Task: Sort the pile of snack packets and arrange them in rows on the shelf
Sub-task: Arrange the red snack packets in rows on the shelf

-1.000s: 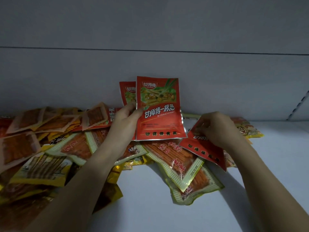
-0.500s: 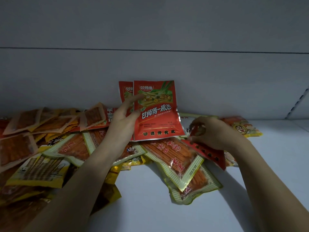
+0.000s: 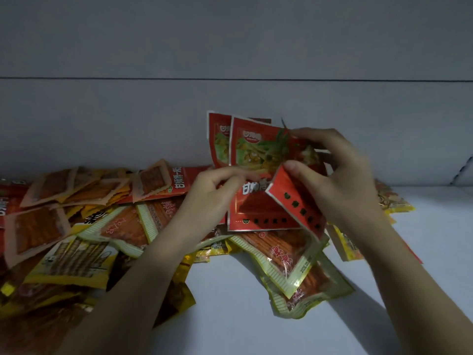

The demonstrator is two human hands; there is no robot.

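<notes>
Both hands pinching red packets — pile beneath

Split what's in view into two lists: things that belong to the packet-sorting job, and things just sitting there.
Job:
- left hand holding the upright red packets
- right hand pinching a tilted red packet
- pile of mixed snack packets
- white shelf

Just there:
- grey back panel
- slotted upright at far right
</notes>
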